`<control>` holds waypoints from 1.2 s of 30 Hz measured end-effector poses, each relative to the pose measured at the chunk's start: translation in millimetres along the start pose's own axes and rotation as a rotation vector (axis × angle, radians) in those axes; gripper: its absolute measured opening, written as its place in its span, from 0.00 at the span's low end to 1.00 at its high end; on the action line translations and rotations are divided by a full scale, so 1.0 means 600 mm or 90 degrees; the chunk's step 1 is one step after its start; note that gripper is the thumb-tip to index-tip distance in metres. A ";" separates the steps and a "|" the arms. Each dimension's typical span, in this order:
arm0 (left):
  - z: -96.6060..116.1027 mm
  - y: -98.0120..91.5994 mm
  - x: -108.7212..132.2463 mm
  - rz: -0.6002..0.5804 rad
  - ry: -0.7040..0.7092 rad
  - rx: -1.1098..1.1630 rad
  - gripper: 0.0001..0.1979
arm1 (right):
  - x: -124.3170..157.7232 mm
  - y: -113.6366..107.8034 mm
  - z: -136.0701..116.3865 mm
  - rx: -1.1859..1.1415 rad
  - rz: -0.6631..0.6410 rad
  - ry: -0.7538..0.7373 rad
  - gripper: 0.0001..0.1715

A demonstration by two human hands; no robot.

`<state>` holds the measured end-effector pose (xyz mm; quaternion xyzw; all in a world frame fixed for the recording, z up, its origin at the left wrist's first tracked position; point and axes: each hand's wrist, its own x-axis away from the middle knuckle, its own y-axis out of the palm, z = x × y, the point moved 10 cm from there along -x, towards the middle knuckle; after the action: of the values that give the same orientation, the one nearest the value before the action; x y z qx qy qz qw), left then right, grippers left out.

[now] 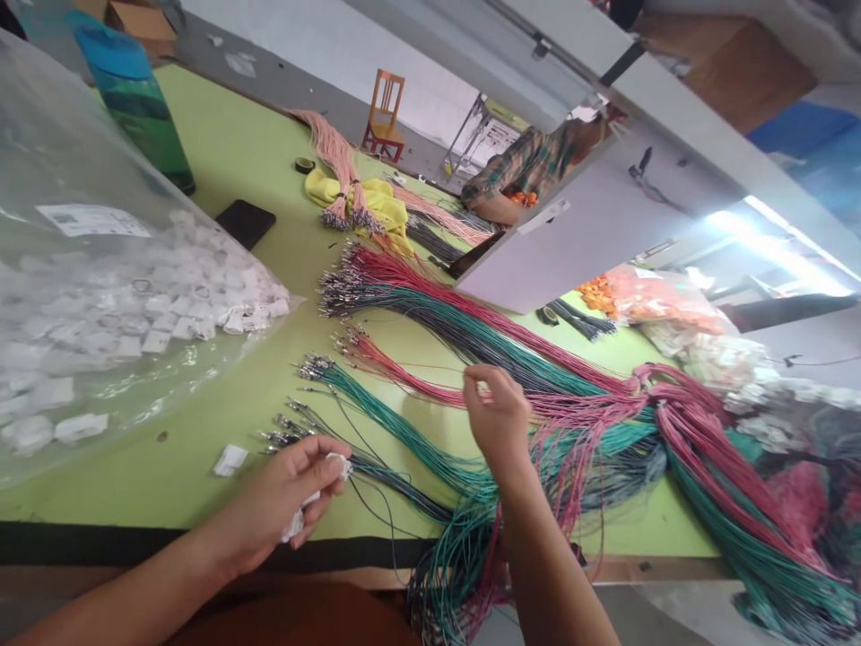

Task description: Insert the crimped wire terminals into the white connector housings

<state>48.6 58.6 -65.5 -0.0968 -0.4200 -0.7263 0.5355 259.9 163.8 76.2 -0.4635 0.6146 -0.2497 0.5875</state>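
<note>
My left hand (306, 484) is closed around several small white plastic connector housings (342, 465), one at the fingertips and others against the palm. Just beyond it lie the metal-tipped ends of black wires (289, 432). My right hand (498, 413) is raised over the red wires (404, 381), thumb and fingers pinched together. A thin red wire runs up to its fingertips; whether they grip it is not clear. Green wires (383, 413) lie between the hands. One loose white housing (230, 460) rests on the table left of my left hand.
A clear bag of white housings (154, 305) covers the table's left side, near a blue-lidded bottle (138, 108) and a black phone (246, 223). Thick red, green and black bundles (471, 323) stretch rightward. A white panel (571, 215) stands behind; a person in plaid (517, 166) sits beyond.
</note>
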 end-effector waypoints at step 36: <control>0.005 -0.002 0.000 0.000 0.021 0.012 0.17 | 0.099 0.040 -0.174 -0.414 -0.303 0.039 0.09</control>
<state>46.5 60.6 -64.1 -0.0798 -0.4183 -0.7237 0.5431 160.5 98.6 46.0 -0.7471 0.5540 -0.1847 0.3174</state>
